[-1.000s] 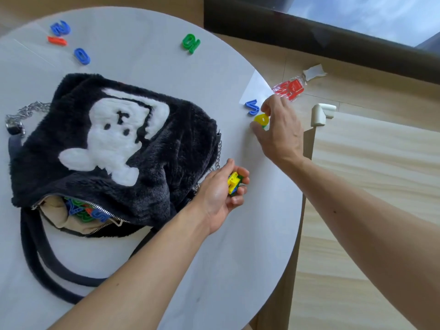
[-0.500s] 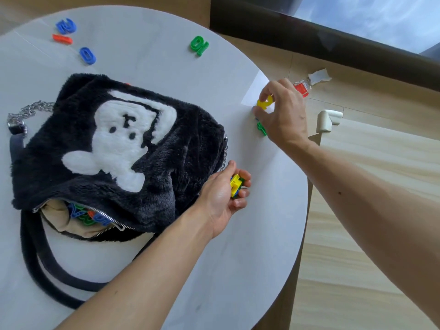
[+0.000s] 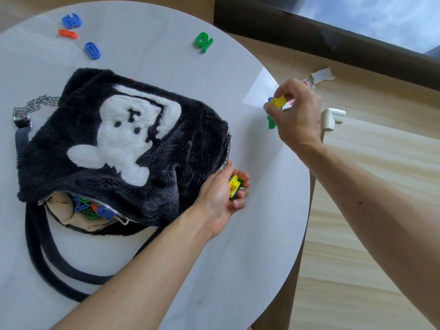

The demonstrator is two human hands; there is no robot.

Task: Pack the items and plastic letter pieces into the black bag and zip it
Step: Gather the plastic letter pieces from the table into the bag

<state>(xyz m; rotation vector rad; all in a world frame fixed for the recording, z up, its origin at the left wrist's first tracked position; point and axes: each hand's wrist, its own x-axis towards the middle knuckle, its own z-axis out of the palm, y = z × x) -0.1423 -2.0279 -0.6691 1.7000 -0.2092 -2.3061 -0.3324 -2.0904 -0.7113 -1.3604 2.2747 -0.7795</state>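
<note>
Yellow plastic is what the fingers (image 3: 284,88) of the right hand (image 3: 298,117) are pinching. It is a small yellow letter piece (image 3: 279,101), held just above the far edge of the surface (image 3: 214,270), with a blue bit (image 3: 271,100) right behind it. A green piece (image 3: 271,123) lies on the surface just under that hand, partly hidden. The left hand (image 3: 219,196) is curled round a little bunch of pieces (image 3: 234,185), yellow on top with blue and green peeking out. This hand rests beside the right end of the black bag (image 3: 178,163). I think the packing is partly done. Some packed pieces (image 3: 89,208), blue, green and a bit of red, show through the open zip (image 3: 112,210). Left to pack are the pieces in both hands, the green piece by the right hand, and four more far off at the back of the surface. Those are a curly blue piece (image 3: 72,20), an orange piece (image 3: 68,33), a round blue piece (image 3: 92,50) and a far green piece (image 3: 203,42). After that the zip must be pulled closed, and that is not yet done. The bag lies flat in the middle of the surface with its mouth toward the person. It is black, fluffy and soft, with a white furry shape (image 3: 128,136) on the front that has little dark eyes. It has a tan lining (image 3: 59,208), a silver chain (image 3: 35,106) at its left end, and thick dark straps (image 3: 42,258) looped on the surface near the person.
</note>
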